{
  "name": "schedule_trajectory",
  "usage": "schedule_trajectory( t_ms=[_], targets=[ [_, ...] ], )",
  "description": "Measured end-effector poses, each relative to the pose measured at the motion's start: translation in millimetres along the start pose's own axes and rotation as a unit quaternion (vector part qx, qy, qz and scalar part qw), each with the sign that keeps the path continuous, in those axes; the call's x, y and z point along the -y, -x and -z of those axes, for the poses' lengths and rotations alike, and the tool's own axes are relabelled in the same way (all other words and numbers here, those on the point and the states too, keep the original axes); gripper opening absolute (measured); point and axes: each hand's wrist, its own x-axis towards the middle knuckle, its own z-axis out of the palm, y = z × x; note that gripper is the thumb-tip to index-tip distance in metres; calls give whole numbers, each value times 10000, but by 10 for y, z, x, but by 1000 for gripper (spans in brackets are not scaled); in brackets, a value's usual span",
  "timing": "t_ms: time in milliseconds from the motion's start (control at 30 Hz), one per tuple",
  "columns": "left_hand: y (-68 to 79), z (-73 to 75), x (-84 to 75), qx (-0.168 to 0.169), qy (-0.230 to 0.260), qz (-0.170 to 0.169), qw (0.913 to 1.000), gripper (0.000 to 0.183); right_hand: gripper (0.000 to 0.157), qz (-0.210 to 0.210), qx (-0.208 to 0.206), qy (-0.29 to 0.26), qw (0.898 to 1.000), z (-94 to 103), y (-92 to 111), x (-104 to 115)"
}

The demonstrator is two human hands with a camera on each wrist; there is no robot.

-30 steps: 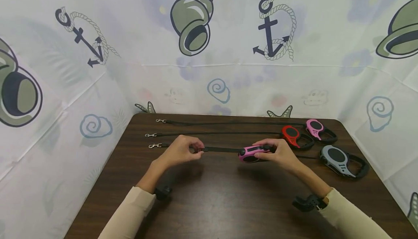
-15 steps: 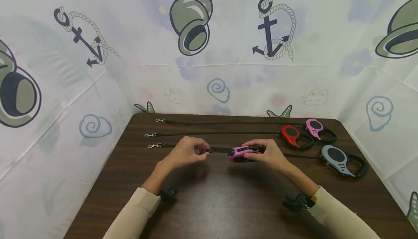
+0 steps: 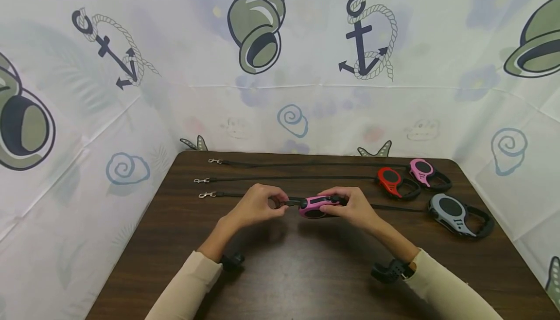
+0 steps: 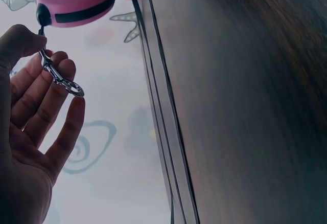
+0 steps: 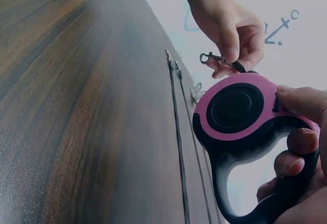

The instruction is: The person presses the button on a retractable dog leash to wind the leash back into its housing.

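My right hand (image 3: 358, 208) grips the black handle of a pink retractable dog leash (image 5: 265, 83), held above the table. In the right wrist view its fingers wrap the handle loop and the thumb (image 5: 301, 100) lies on the pink casing by the button. My left hand (image 3: 259, 206) pinches the leash's strap end between thumb and fingers, close to the casing's outlet. From that pinch the metal snap hook (image 4: 59, 75) lies along the fingers in the left wrist view. Only a short piece of strap shows between the casing and the left hand.
On the dark wooden table (image 3: 288, 271) lie a second pink leash (image 3: 423, 168), a red leash (image 3: 390, 178) and a grey leash (image 3: 450, 209), at the right. Their straps stretch left to snap hooks (image 3: 207, 195). A patterned cloth (image 3: 323, 67) hangs behind.
My right hand has moved left with the pink leash and my left hand a little right. The strap between them has shortened from a long stretch to a short piece.
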Motion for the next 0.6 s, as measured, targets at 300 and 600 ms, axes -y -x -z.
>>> schedule_trajectory(
  t_ms=[300, 600],
  targets=[
    [-36, -42, -50, 24, 159, -55, 9999, 10, 30, -69, -21, 2, 10000, -43, -6, 1],
    [-46, -125, -47, 117, 392, 10, 9992, 12, 28, -218, -112, 120, 9996, -54, 15, 5]
  ],
)
